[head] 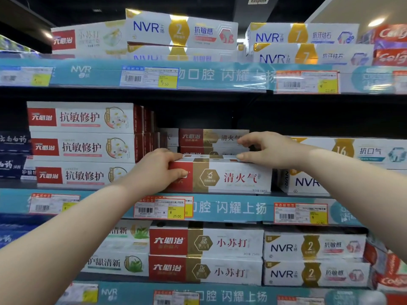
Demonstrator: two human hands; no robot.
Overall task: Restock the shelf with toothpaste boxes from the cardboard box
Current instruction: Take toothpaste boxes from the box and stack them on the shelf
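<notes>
A red, gold and white toothpaste box (233,176) lies lengthwise at the front of the middle shelf (231,208). My left hand (158,167) grips its red left end, fingers over the top and thumb on the front face. My right hand (266,149) holds its top right edge, thumb at the front and fingers arched over the back. Behind it two matching boxes (207,138) are stacked deeper on the shelf. The cardboard box is out of view.
A three-high stack of red and white boxes (83,146) stands left of the held box. White NVR boxes (343,159) stand on its right. Shelves above (154,73) and below (207,254) are packed with toothpaste boxes. Price tags line the teal shelf edges.
</notes>
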